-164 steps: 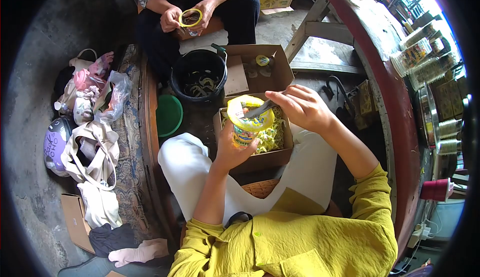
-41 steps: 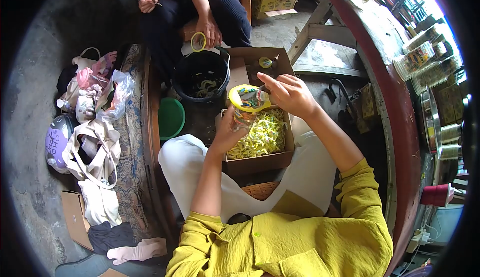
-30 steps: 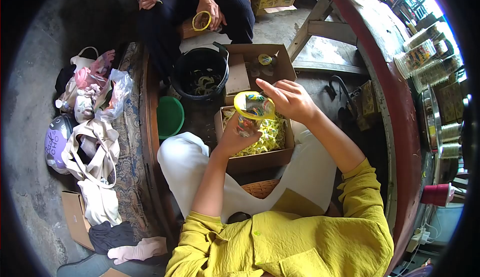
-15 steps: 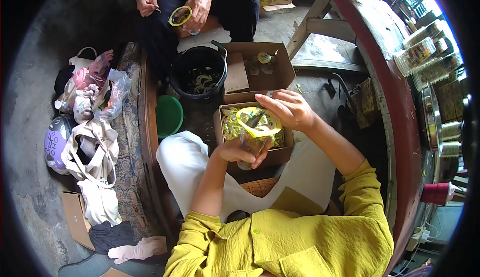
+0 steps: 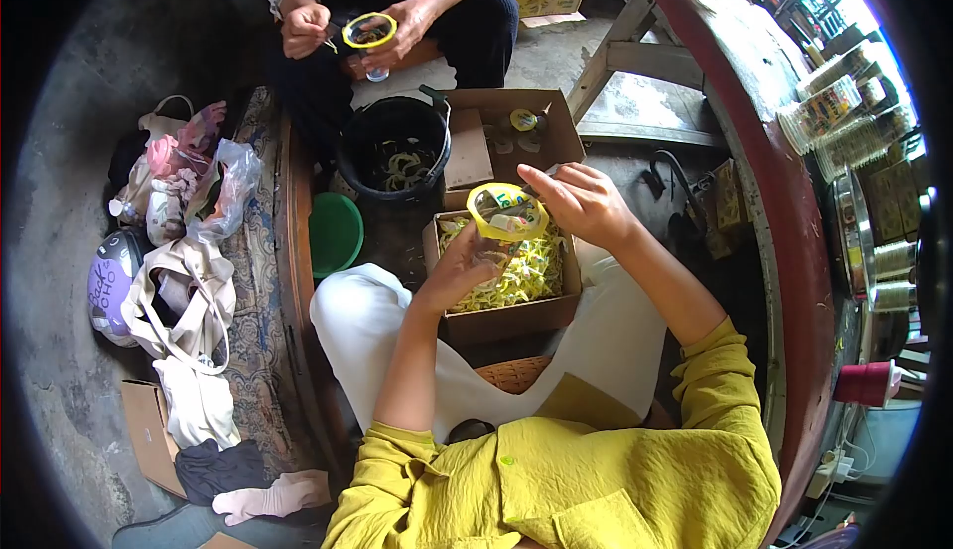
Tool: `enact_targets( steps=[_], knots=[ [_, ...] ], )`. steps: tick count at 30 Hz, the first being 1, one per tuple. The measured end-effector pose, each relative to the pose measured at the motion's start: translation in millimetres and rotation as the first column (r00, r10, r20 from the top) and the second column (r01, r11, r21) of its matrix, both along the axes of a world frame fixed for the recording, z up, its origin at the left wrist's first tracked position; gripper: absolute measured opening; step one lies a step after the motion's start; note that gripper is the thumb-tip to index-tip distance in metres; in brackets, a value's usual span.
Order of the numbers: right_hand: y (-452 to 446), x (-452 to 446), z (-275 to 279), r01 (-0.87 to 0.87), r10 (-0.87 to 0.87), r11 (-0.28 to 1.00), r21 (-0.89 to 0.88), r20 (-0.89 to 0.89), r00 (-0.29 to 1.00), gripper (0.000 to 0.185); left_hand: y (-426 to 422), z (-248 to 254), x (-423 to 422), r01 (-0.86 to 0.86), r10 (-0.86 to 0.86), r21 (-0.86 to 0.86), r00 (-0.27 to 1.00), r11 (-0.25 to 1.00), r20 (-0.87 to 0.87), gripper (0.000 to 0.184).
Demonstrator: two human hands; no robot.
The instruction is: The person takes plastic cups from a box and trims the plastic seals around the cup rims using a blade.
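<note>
My left hand (image 5: 465,269) is wrapped round a clear plastic cup with a yellow rim (image 5: 507,211), its mouth tipped up towards me. A printed label shows through the cup. Beside the rim on the right, my right hand (image 5: 586,204) has its fingers curled, the index finger stretched along something thin and dark that I cannot make out. Below the cup is a cardboard box (image 5: 516,323) filled with small yellow-green strips or wrapped pieces (image 5: 531,276).
Across from me a person's hand (image 5: 409,28) holds a similar yellow-rimmed cup (image 5: 369,31). A black bucket (image 5: 359,174) with curled strips, an open carton (image 5: 564,142) and a green basin (image 5: 336,233) stand nearby. A red-edged table (image 5: 794,251) borders the right.
The cup has tilted and moved up, showing more of the box's contents. My right hand has drawn the dark pointed thing back from the cup's mouth. The other person's hands have shifted.
</note>
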State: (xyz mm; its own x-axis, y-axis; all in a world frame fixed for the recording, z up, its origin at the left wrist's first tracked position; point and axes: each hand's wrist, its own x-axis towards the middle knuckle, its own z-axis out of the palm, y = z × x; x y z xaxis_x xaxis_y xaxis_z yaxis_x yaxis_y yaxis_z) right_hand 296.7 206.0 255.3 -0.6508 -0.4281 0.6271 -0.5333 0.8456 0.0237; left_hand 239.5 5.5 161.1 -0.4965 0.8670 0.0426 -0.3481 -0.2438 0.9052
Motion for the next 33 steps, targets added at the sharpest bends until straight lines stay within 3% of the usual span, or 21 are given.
enact_targets(
  steps=[2,5,8,11,12,17,19,22,27,28,29,31,33],
  knots=[
    [-0.5,1.1,0.4,0.000,0.000,1.000,0.015,0.002,1.000,0.055,4.2,-2.8,6.7,-0.111,0.111,0.006,0.988,0.994,-0.110,0.061],
    [-1.6,3.2,-0.9,0.003,-0.004,1.000,0.017,0.023,1.000,0.054,9.1,13.5,20.2,-0.226,0.172,-0.210,0.953,0.951,-0.248,0.057],
    [0.1,5.7,-6.7,0.008,-0.008,1.000,0.006,0.004,1.000,0.055,13.7,3.1,20.1,-0.204,0.179,-0.109,0.962,0.973,-0.207,0.053],
    [-2.1,8.2,-9.7,-0.004,0.004,1.000,0.001,-0.047,0.999,0.055,11.8,2.4,28.6,-0.176,0.149,-0.113,0.965,0.978,-0.216,0.053],
    [-2.3,9.7,-10.1,-0.006,0.006,1.000,0.002,-0.041,0.999,0.055,8.1,3.0,30.5,-0.102,0.086,-0.214,0.993,0.972,-0.084,0.048],
    [-0.7,13.1,-10.1,-0.062,0.063,0.998,0.019,-0.063,0.996,0.055,3.1,-0.7,27.1,0.248,-0.243,-0.060,0.967,0.967,0.073,0.041],
    [-3.2,12.2,-7.7,-0.100,0.100,0.995,-0.005,-0.091,0.991,0.046,3.4,10.0,24.5,0.345,-0.344,0.015,0.933,0.939,0.107,0.041],
    [-0.5,10.1,-8.4,-0.148,0.145,0.988,-0.032,-0.089,0.985,0.029,4.6,13.3,22.4,0.338,-0.339,0.025,0.936,0.941,0.099,0.036],
    [3.2,6.3,-13.6,0.018,-0.034,0.981,-0.194,-0.082,0.996,0.020,3.4,11.6,15.1,0.318,-0.312,-0.025,0.941,0.948,0.131,0.034],
    [5.2,5.0,-13.2,0.061,-0.080,0.973,-0.220,-0.079,0.994,0.021,1.0,6.2,14.1,0.263,-0.248,-0.166,0.963,0.950,0.106,0.038],
    [7.2,3.6,-14.3,0.106,-0.127,0.963,-0.247,-0.071,0.989,0.023,-1.8,4.9,10.7,0.142,-0.160,-0.227,0.985,0.963,-0.061,0.042],
    [12.4,-0.4,-23.1,0.223,-0.250,0.905,-0.361,-0.028,0.968,0.021,-9.3,5.0,1.6,-0.112,-0.011,-0.300,0.925,0.947,-0.380,0.048],
    [14.7,-2.4,-35.4,0.299,-0.337,0.821,-0.486,0.011,0.942,0.019,-24.4,-3.1,-14.3,-0.234,0.005,-0.394,0.865,0.889,-0.502,0.059]
  ],
)
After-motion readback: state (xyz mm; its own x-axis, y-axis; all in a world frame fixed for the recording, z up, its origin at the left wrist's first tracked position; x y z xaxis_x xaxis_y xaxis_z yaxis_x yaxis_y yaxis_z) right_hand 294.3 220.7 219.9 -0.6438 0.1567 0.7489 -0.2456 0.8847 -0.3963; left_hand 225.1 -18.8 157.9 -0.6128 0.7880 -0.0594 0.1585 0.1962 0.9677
